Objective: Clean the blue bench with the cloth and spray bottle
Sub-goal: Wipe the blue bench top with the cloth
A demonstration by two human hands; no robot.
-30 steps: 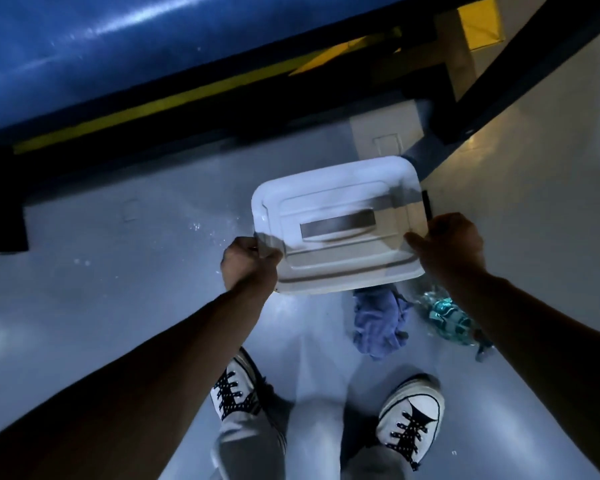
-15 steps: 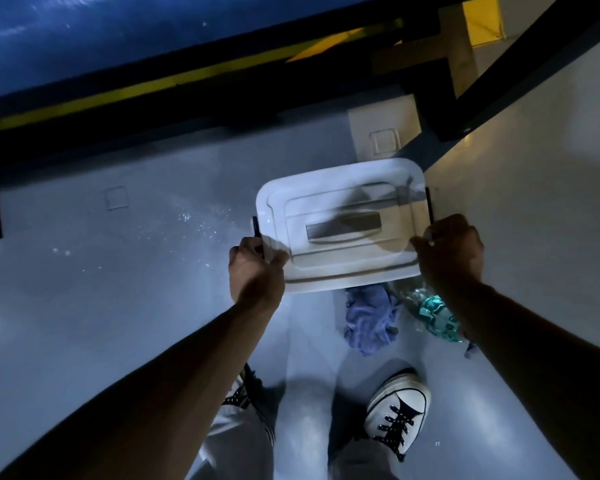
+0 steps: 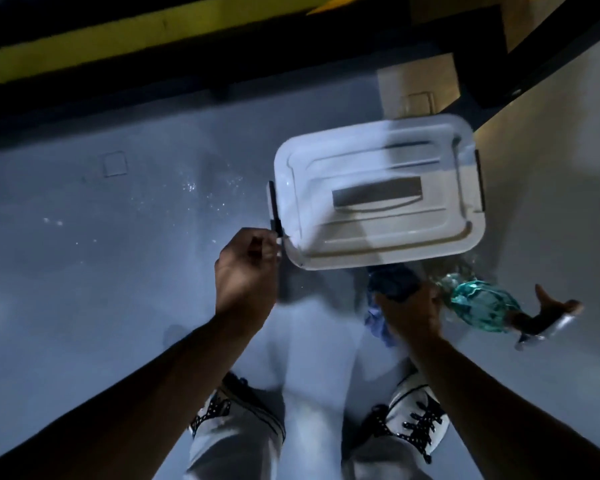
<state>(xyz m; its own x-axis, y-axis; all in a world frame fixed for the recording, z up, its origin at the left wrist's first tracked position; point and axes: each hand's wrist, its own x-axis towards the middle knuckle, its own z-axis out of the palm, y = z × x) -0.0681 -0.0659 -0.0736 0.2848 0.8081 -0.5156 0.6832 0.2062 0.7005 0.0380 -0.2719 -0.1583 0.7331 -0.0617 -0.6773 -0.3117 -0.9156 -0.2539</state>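
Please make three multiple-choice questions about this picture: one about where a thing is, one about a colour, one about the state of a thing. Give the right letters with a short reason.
1. Where does the spray bottle lie?
A. on the box
B. on the floor, right of the cloth
C. between the shoes

2. What colour is the box lid?
A. white
B. red
C. black

3. What does the right hand do?
A. hangs free
B. holds the lid
C. reaches onto the cloth

Answers: 1 B, it lies on its side on the floor; 2 A, the lid looks white; 3 C, its fingers are on the cloth.
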